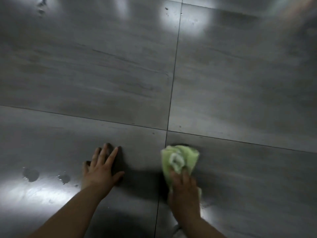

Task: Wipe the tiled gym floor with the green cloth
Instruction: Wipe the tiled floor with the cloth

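Note:
The green cloth (pixel 180 159) lies bunched on the grey tiled floor (pixel 103 74), just right of a grout line near where four tiles meet. My right hand (pixel 184 191) presses down on the cloth's near end, fingers closed over it. My left hand (pixel 101 166) rests flat on the tile to the left, fingers spread, holding nothing. Both forearms come in from the bottom edge.
Dark wet spots (pixel 30 174) sit on the tile left of my left hand, with a smaller one (pixel 64 178) nearer. More dark marks (pixel 41 7) show at the far top left. Bright light reflections gleam on the glossy tiles.

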